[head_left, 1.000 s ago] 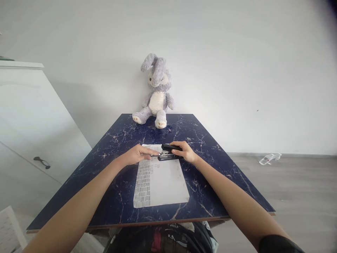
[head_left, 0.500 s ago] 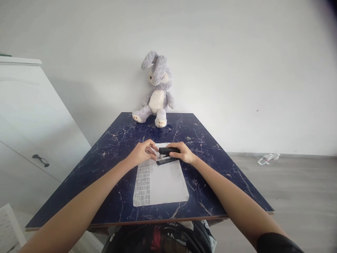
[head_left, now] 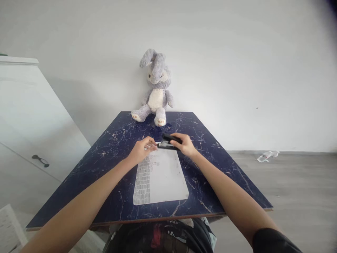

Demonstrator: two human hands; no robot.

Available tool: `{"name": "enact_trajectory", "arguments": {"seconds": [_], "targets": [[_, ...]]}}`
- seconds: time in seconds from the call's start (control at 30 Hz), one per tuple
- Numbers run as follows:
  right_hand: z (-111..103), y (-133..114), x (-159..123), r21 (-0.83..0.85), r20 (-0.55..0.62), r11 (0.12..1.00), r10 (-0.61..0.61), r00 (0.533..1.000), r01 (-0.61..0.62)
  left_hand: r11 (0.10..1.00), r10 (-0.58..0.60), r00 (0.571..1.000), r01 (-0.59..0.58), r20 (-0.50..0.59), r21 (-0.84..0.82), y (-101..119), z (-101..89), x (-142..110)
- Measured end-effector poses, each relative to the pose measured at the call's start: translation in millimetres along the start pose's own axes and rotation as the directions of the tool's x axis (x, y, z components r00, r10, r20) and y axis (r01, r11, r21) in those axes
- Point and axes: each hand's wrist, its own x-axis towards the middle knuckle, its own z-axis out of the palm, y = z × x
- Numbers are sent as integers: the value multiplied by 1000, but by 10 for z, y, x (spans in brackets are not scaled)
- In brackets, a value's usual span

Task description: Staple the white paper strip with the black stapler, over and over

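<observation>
My right hand [head_left: 185, 144] is closed around a black stapler [head_left: 171, 137], held above the far part of a white sheet of paper [head_left: 168, 182]. The stapler's jaws are spread apart and point left; it looks slightly blurred. My left hand [head_left: 142, 150] is over the paper's far left corner, its bent fingers reaching toward the stapler's front end. Thumb and fingers are apart there, and I see nothing between them. The paper lies flat, with a grey brick-like pattern down its left side and faint print near the top.
A grey plush rabbit [head_left: 156, 89] sits at the back of the dark blue marbled table [head_left: 210, 168], against the white wall. On the left stands a white cabinet [head_left: 31, 119] with a dark handle. A clear plastic item [head_left: 268, 156] lies on the floor at right.
My right hand has raised the stapler away from the paper and tilted it, and its jaws look wider apart. My left hand has shifted slightly, its fingers straighter.
</observation>
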Motion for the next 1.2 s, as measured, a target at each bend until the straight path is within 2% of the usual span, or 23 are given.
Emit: {"name": "enact_trajectory", "arguments": {"seconds": [0.03,0.1,0.2,0.27,0.33,0.47,0.63,0.9,1.07,1.2], "targets": [[-66,84,18,-48,-104,997,61,993,-66,998,3,1000,-3,0,70,-20,10,2],[-204,290,32,-156,-282,964,166,945,-216,968,29,997,-45,67,246,-63,51,-10],[-362,576,13,-282,-375,890,241,895,-358,876,41,960,-167,276,452,-103,127,-52],[-394,680,0,-331,-346,866,258,902,-374,837,37,931,-228,363,498,-97,149,-78],[-366,700,-3,-371,-299,856,257,919,-360,822,40,928,-241,370,515,-77,143,-91],[-224,588,5,-373,-184,886,222,958,-277,802,51,947,-229,318,553,-80,130,-88],[-90,434,8,-327,-81,931,145,986,-164,805,18,910,-259,414,533,-103,147,-85],[-61,338,3,-251,20,963,107,994,-99,829,72,910,-282,407,483,71,79,-138],[-58,332,-5,-204,106,978,67,992,-44,807,157,903,-351,399,476,80,76,-128],[-60,343,-5,-194,130,980,68,989,-42,810,145,906,-339,397,478,68,74,-120]]}}
